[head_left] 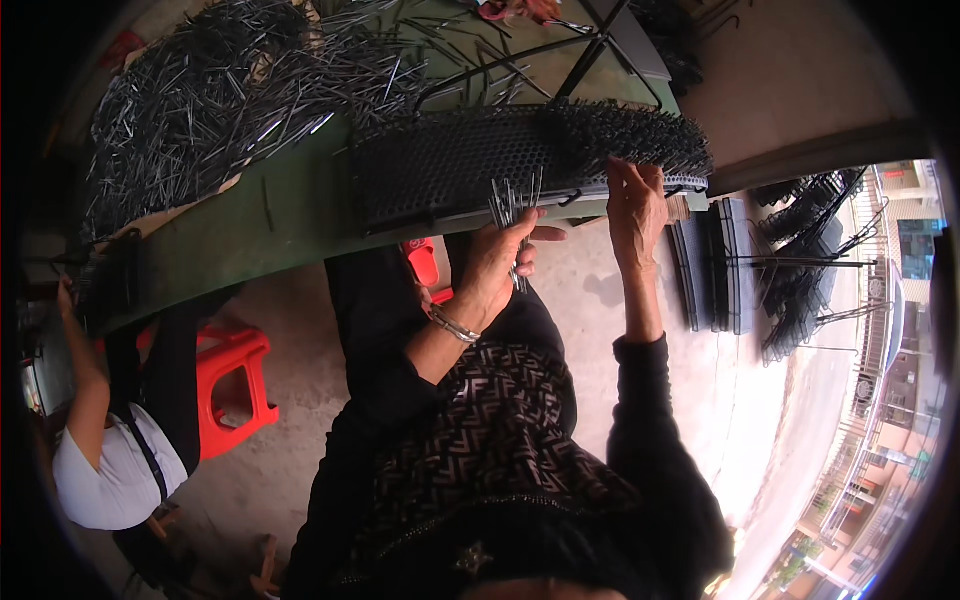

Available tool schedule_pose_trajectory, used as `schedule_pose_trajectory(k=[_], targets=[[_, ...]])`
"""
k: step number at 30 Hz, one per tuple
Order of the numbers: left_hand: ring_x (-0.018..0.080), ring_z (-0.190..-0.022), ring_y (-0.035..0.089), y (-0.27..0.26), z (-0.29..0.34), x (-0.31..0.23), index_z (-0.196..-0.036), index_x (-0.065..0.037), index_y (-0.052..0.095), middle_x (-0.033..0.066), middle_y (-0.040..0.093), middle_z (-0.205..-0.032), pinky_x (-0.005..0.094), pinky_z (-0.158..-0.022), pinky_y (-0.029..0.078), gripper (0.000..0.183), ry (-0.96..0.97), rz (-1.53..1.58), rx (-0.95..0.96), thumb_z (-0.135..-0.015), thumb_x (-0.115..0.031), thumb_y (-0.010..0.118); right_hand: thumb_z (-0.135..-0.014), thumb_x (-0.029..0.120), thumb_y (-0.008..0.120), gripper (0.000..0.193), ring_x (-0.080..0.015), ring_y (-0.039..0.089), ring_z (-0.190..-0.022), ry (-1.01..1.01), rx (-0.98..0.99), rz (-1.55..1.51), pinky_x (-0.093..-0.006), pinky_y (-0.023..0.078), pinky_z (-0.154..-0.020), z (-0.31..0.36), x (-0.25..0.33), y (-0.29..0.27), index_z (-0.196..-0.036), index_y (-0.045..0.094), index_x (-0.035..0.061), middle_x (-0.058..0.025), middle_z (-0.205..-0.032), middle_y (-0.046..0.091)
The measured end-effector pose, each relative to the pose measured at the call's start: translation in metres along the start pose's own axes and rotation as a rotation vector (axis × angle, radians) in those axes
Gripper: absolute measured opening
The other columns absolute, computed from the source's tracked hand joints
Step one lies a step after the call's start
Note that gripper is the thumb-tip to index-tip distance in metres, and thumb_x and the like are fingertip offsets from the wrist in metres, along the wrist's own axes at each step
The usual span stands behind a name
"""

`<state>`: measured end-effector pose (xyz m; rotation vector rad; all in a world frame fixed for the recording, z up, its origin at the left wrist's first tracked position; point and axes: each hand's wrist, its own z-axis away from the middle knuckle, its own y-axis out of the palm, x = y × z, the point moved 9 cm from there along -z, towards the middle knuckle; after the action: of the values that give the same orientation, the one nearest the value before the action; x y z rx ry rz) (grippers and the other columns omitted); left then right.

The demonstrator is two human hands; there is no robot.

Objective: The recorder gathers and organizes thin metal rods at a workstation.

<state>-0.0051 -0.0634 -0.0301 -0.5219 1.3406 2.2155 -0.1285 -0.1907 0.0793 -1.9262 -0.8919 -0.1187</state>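
My left hand (497,262) is closed around a bundle of thin dark metal pins (512,205), which stick up past the fingers and out below them. Ahead of it lies a black perforated panel (440,165) with rows of small round holes, set along the table's near edge. Its right part is thick with upright dark pins (640,135). My right hand (637,200) is at the panel's near right edge, thumb and fingers pinched together; what they hold, if anything, is too small to make out.
A large heap of loose dark pins (230,110) covers the left of the green table (270,215). Black bars (590,55) cross beyond the panel. A red stool (232,385) and another person (115,465) are at the left. Dark panels (728,265) stand on the floor at right.
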Motion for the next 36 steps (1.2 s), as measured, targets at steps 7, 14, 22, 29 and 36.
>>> schedule_pose_trajectory(k=[7,14,22,29,36], targets=[[0.0024,-0.052,0.039,0.012,0.011,-0.008,-0.101,-0.006,0.066,0.0119,0.073,-0.090,0.0175,-0.043,0.026,0.020,0.041,-0.107,-0.023,-0.091,-0.023,0.065,-0.091,0.019,0.065,0.028,-0.0131,0.062,-0.069,0.295,0.647,-0.722,-0.0276,0.049,-0.062,0.018,0.026,0.044,-0.111,0.065,-0.0011,-0.0066,-0.082,0.065],[0.0038,-0.058,0.043,0.012,0.012,0.000,-0.109,-0.007,0.062,0.0136,0.071,-0.105,0.0171,-0.045,0.029,0.023,0.003,-0.245,0.101,-0.095,-0.024,0.061,-0.092,0.005,0.059,0.009,-0.0102,0.061,-0.067,0.246,0.790,-0.810,-0.0240,0.049,-0.060,0.023,0.031,0.040,-0.089,0.062,-0.0023,-0.0048,-0.075,0.062],[0.0131,-0.064,0.060,0.001,-0.004,-0.001,-0.124,-0.013,0.057,0.0118,0.071,-0.096,0.0281,-0.055,0.050,0.052,-0.061,-0.098,0.014,-0.095,-0.055,0.051,-0.093,0.009,0.057,0.011,-0.0086,0.065,-0.072,0.166,0.142,-0.414,-0.0238,0.052,-0.069,-0.020,0.021,-0.026,-0.097,0.064,0.0002,-0.0052,-0.076,0.069],[0.0191,-0.084,0.067,-0.018,-0.037,0.016,-0.115,-0.007,0.060,0.0135,0.069,-0.097,0.0355,-0.071,0.056,0.025,-0.104,0.110,0.015,-0.096,-0.023,0.060,-0.095,0.011,0.054,0.012,-0.0081,0.064,-0.071,0.025,0.105,-0.266,-0.0233,0.049,-0.066,-0.027,0.015,0.002,-0.096,0.064,0.0029,-0.0039,-0.074,0.068],[0.0201,-0.082,0.066,-0.013,-0.023,0.007,-0.115,-0.005,0.059,0.0134,0.067,-0.098,0.0375,-0.073,0.058,0.024,-0.102,0.154,0.021,-0.098,-0.021,0.056,-0.091,0.014,0.060,0.008,-0.0214,0.063,-0.069,-0.123,0.120,-0.044,-0.0305,0.048,-0.063,-0.031,0.021,0.022,-0.093,0.065,0.0086,-0.0087,-0.082,0.064]])
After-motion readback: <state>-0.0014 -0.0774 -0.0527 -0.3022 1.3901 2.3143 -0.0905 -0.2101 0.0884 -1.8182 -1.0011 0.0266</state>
